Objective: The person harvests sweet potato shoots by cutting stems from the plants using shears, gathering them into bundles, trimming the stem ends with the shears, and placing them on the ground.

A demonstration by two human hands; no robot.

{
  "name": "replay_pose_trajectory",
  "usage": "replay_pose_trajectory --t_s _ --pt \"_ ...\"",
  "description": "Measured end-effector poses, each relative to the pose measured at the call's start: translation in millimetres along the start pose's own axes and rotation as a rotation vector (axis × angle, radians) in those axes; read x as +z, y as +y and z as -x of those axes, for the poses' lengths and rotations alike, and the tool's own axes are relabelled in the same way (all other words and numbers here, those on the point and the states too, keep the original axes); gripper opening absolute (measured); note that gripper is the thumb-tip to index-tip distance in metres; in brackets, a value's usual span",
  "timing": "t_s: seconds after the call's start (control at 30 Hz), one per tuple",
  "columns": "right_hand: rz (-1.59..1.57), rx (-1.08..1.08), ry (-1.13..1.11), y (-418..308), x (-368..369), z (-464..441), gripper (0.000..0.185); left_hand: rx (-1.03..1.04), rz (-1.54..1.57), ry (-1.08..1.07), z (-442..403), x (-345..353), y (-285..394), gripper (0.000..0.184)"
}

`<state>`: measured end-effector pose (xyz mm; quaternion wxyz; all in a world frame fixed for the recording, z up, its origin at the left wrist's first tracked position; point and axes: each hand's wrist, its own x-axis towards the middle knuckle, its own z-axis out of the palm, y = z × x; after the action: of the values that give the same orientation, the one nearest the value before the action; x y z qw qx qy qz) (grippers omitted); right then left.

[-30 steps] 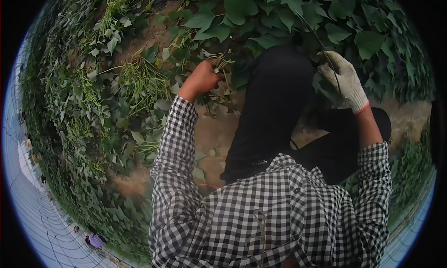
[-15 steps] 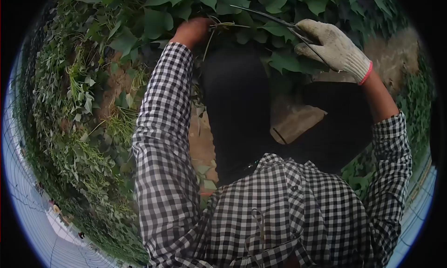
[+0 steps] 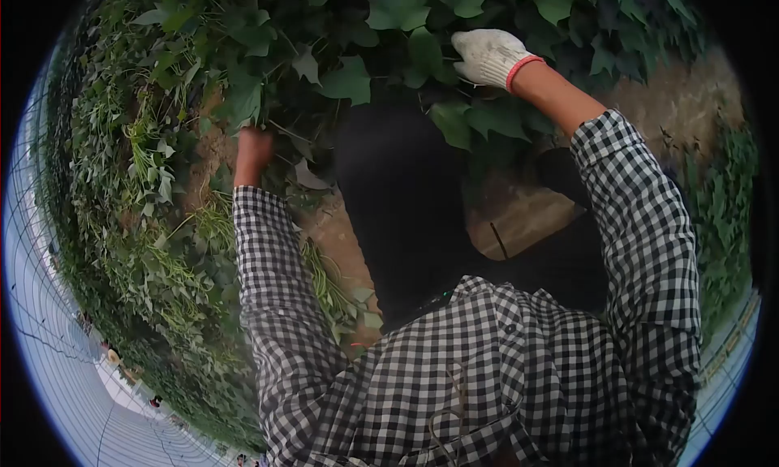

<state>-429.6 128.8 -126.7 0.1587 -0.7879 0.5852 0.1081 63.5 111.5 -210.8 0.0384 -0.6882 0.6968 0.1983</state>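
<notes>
My bare left hand (image 3: 254,149) is low at the left, beside the broad green lobed leaves, slightly blurred. Its fingers look closed, and what they hold is hidden. A thin stem (image 3: 290,132) runs close by it. My right hand (image 3: 491,55), in a white knit glove with a red cuff, reaches in among the vine leaves (image 3: 398,6) at the top. Its fingers are curled and partly turned away from me; no scissors show from this side. One large leaf (image 3: 425,53) hangs just left of the glove.
Bundles of cut vines (image 3: 215,228) lie on the foliage at the left. My dark-clad leg (image 3: 398,215) is in the middle, with brown soil (image 3: 527,219) beside it. More bare soil (image 3: 682,102) shows at the right. Distant people (image 3: 154,401) appear at the lower left.
My left hand has moved left and down, away from where it gripped a bunch of stems. My gloved right hand has moved left into the leaves, and its scissors are out of sight.
</notes>
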Motion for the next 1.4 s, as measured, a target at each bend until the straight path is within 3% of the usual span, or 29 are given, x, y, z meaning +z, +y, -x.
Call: replay_pose_trajectory --t_s 0.03,0.1,0.17,0.27,0.33,0.4,0.5,0.57,0.67,0.73,0.77,0.8,0.87,0.9,0.97,1.03,1.07,1.13,1.17,1.2,1.27,1.3,1.4 --pt "0.137 -0.156 -0.189 14 53 -21 0.028 0.046 0.105 0.034 13 -15 15 0.023" --pt "0.175 -0.01 -0.325 -11 50 9 0.018 0.077 0.51 -0.162 58 -72 73 0.024" --pt "0.271 -0.245 -0.4 1 77 17 0.018 0.17 0.811 -0.356 86 -126 149 0.028" --pt "0.183 -0.124 -0.262 4 80 27 0.017 0.314 0.943 -0.556 81 -143 227 0.034" --pt "0.187 -0.105 -0.289 1 65 23 0.018 0.54 0.584 -0.453 28 -105 250 0.034" --pt "0.159 -0.105 -0.296 -4 32 25 0.022 0.602 0.247 -0.344 -29 -65 269 0.035" --pt "0.151 -0.13 -0.258 -1 -15 31 0.038 0.268 -0.149 -0.128 -91 -41 240 0.033" --pt "0.08 -0.031 -0.42 -5 -59 36 0.046 0.159 -0.315 -0.079 -146 -17 145 0.033" --pt "-0.233 -0.093 -0.309 -6 -76 27 0.053 0.392 -0.655 -0.101 -239 22 -57 0.035" --pt "-0.48 -0.206 -0.301 -6 -67 3 0.058 0.26 -0.399 -0.08 -179 -22 -54 0.034" --pt "-0.636 -0.298 -0.241 -2 -54 -9 0.061 -0.014 0.183 0.084 -130 -55 -18 0.031" --pt "-0.721 -0.177 -0.335 -11 -50 -19 0.063 0.001 0.485 0.035 -94 -77 10 0.028" --pt "-0.844 0.014 -0.473 -23 -44 -33 0.068 -0.022 0.77 -0.071 -37 -121 61 0.024" --pt "-0.887 0.081 -0.535 -29 -39 -33 0.071 -0.062 0.754 -0.137 -12 -143 83 0.023" --pt "-0.985 0.045 -0.565 -10 8 -48 0.077 0.015 0.941 -0.407 26 -165 128 0.021" --pt "-1.149 0.258 -0.706 -7 10 -37 0.087 0.135 0.968 -0.591 43 -151 164 0.03" --pt "-1.219 0.234 -0.694 0 20 -36 0.081 0.23 0.745 -0.705 36 -143 203 0.022" --pt "-1.325 0.257 -0.745 9 26 -27 0.067 0.277 0.595 -0.652 17 -99 225 0.022" --pt "-1.357 0.297 -0.809 14 28 -29 0.06 0.258 0.397 -0.491 -10 -69 221 0.025" --pt "-1.262 0.216 -0.75 17 28 -24 0.06 0.237 0.2 -0.33 -36 -40 217 0.028" --pt "-1.323 0.212 -0.705 17 33 -23 0.076 0.168 0.032 -0.108 -59 -2 213 0.031" --pt "-1.356 0.211 -0.681 16 36 -23 0.086 0.187 0.006 -0.146 -73 17 200 0.031" --pt "-1.363 0.22 -0.759 13 46 -24 0.074 0.237 -0.052 -0.194 -90 41 175 0.033"
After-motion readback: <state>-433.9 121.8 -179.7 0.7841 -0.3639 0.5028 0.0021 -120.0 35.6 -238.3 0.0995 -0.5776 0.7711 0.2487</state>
